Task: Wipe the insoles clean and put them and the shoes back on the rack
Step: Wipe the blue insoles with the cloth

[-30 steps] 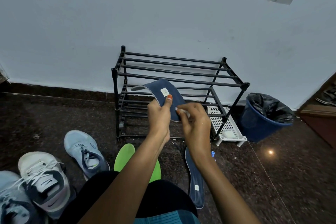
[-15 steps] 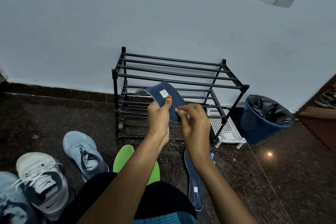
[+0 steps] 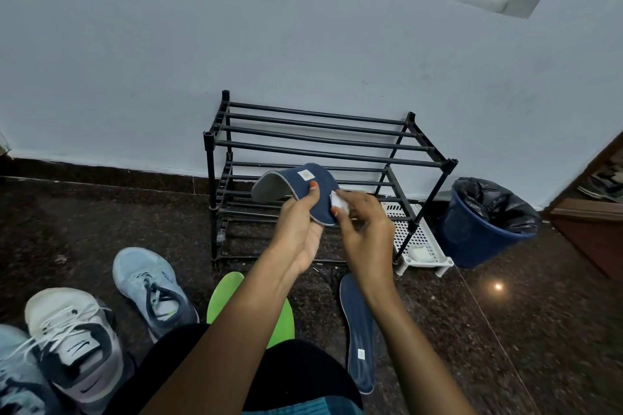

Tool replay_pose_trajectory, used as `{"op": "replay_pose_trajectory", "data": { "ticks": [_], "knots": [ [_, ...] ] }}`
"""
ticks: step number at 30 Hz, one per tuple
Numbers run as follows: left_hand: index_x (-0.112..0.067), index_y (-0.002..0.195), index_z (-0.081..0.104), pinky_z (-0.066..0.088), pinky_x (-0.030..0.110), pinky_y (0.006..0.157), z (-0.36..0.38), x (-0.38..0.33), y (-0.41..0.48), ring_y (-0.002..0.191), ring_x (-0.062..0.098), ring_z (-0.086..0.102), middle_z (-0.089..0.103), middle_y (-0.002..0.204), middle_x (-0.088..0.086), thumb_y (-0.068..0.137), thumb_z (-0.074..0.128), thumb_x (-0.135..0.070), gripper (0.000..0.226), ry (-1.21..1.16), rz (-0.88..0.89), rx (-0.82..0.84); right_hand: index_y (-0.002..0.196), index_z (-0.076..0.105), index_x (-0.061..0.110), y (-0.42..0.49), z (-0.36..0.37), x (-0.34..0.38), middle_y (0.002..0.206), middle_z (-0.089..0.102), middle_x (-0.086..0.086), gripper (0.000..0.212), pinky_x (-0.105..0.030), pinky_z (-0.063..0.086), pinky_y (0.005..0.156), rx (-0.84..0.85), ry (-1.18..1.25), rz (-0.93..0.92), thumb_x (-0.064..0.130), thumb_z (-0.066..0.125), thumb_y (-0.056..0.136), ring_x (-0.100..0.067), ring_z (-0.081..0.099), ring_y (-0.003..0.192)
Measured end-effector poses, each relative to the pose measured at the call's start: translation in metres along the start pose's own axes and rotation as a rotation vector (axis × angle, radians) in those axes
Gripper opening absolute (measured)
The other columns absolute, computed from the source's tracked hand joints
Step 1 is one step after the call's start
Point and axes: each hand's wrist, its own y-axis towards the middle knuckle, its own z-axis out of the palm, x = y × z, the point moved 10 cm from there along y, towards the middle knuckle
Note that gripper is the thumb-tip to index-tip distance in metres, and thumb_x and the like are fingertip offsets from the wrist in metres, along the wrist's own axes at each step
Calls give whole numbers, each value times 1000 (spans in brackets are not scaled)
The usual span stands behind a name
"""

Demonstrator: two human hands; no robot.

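Note:
My left hand (image 3: 298, 229) grips a dark blue insole (image 3: 310, 187) bent into an arch, thumb on its top face, in front of the black shoe rack (image 3: 323, 152). My right hand (image 3: 365, 229) pinches a small white wipe (image 3: 338, 201) against the insole's right edge. A second blue insole (image 3: 359, 330) lies flat on the floor below my right wrist. A green insole (image 3: 229, 296) lies under my left forearm. A light blue sneaker (image 3: 151, 290), a white and grey sneaker (image 3: 74, 340) and part of another blue shoe (image 3: 15, 377) stand at the lower left.
A white perforated tray (image 3: 419, 239) holding a white block sits at the rack's right foot. A blue bin (image 3: 485, 229) with a black liner stands further right, then a brown wooden unit (image 3: 593, 226). The floor is dark speckled stone; the rack's shelves hold nothing.
The white wipe in my right hand has come into plainer view at the insole's right edge. The insole's toe end now curls further left and down. The camera has tilted slightly.

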Motion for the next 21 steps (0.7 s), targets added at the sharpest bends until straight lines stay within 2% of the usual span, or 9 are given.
{"op": "replay_pose_trajectory", "data": {
  "ticks": [2,4,7,9,13,17,21],
  "knots": [
    [-6,114,51,55,25,66,2,6,0,82,16,61,62,95,9,100,38,-13,21,-23,-44,19,106,66,5,3,-2,-4,95,60,1,27,-9,44,79,-7,-17,28,0,66,80,-3,56,84],
    [-8,117,50,55,25,67,4,6,1,83,16,61,62,95,9,100,37,-13,22,1,-32,35,103,68,5,7,-5,-5,93,60,2,24,-12,46,78,-16,-22,47,0,67,79,-9,59,84],
    [-7,107,54,55,28,73,7,3,1,81,15,63,64,93,7,99,38,-11,19,55,16,53,98,69,6,9,-8,1,90,61,4,20,-18,47,78,-12,-71,1,1,67,79,-14,60,86],
    [-10,99,57,55,26,71,7,1,2,80,14,63,64,93,6,98,39,-10,18,92,49,55,98,68,7,8,-6,5,91,63,3,18,-22,46,79,12,-130,-46,4,66,80,-16,59,88],
    [-12,98,57,56,22,68,5,-2,4,85,16,62,63,96,8,98,40,-10,17,141,87,52,96,69,3,7,0,7,92,57,-1,17,-5,41,75,55,-152,-104,0,66,80,-11,55,83],
    [-15,93,58,53,22,68,4,-5,4,78,13,62,64,88,4,98,41,-9,19,205,119,43,94,70,1,5,7,11,92,61,-8,15,-11,42,74,115,-184,-160,-2,65,80,-10,55,79],
    [-17,93,58,55,21,67,8,-3,2,70,6,66,65,86,0,98,41,-9,19,249,132,67,87,69,4,12,-1,3,85,62,-6,11,-3,39,65,98,-143,-82,-2,65,79,3,49,70]
  ]
}}
